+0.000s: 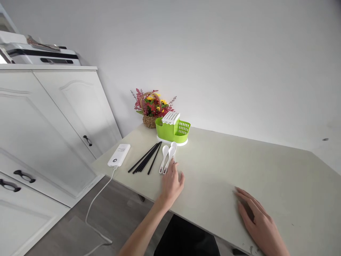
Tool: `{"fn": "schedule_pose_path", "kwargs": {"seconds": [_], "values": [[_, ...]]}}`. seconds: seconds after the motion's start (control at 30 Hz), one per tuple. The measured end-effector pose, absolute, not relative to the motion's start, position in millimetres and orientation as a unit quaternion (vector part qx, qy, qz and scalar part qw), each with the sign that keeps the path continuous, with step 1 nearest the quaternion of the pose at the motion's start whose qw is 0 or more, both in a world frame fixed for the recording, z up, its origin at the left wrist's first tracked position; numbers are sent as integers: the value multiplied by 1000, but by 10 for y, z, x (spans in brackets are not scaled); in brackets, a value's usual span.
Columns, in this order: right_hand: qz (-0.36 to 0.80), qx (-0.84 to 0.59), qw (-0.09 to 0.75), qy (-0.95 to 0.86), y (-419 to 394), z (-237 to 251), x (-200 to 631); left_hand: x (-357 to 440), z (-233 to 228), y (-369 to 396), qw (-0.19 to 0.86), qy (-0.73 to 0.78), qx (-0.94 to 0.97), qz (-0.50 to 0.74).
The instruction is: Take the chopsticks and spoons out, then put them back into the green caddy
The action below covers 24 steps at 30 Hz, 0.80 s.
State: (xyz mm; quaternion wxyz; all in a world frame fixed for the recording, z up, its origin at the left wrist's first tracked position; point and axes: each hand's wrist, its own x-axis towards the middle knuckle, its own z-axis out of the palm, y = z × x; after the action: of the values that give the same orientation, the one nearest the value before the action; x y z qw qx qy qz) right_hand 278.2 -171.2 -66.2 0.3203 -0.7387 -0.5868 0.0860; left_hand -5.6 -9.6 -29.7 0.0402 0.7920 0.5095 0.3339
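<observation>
Three white spoons [164, 152] lie close together on the pale table [213, 170]. My left hand [172, 183] is over their handle ends, fingers stretched forward and thumb apart. The fingertips partly cover one handle, and I cannot tell whether they touch it. To the left of the spoons lie several black chopsticks [146, 160], loosely fanned. Just behind the spoons stands a green utensil holder [167, 132] with a white slotted top and a white base. My right hand [257, 220] rests on the table at the near right, fingers extended, holding nothing.
A wicker basket of artificial flowers [150, 122] stands behind the holder by the wall. On the table's left edge lies a white power bank [119, 155], its white cable [97, 204] hanging to the floor. White cabinets [77, 96] stand at the left.
</observation>
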Motion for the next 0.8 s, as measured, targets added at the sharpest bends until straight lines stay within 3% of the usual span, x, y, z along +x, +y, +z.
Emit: {"fn": "schedule_pose_path", "kwargs": {"seconds": [0.2, 0.8], "values": [[94, -742, 320, -581, -1695, -647, 2780, 14, -320, -93, -3, 527, 807, 268], [97, -746, 317, -577, -1694, -627, 2771, -199, -267, -322, -35, 500, 819, 279]]}}
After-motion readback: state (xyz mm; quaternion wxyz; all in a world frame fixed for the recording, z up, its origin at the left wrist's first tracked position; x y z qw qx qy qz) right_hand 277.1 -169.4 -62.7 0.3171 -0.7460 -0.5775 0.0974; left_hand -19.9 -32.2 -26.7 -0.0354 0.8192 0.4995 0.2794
